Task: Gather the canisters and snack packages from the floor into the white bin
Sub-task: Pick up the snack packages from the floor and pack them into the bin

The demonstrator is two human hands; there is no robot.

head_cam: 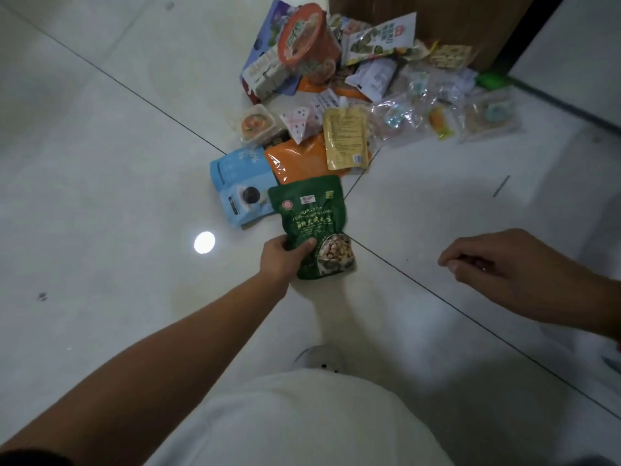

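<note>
Gripping the lower left corner of a glossy green plastic snack pouch, the left hand has its thumb on the printed front and its fingers curled behind. The pouch's top edge lies just beside an orange foil pouch, and its left side overlaps a light blue pouch. Whether it is lifted off the white tiled floor cannot be told.

The right hand hovers well apart to the right, its fingers loosely curled and holding nothing.

Beyond the green pouch the rest of the pile spreads across the floor. A pale yellow flat pouch rests on the orange one. A small clear plastic tub with orange contents sits near the blue pouch. Farther back, a red-orange instant noodle cup leans tilted on a blue and white carton. Several clear plastic snack packets are scattered to the right, near a brown wooden panel. A white shoe shows below the hands.
</note>
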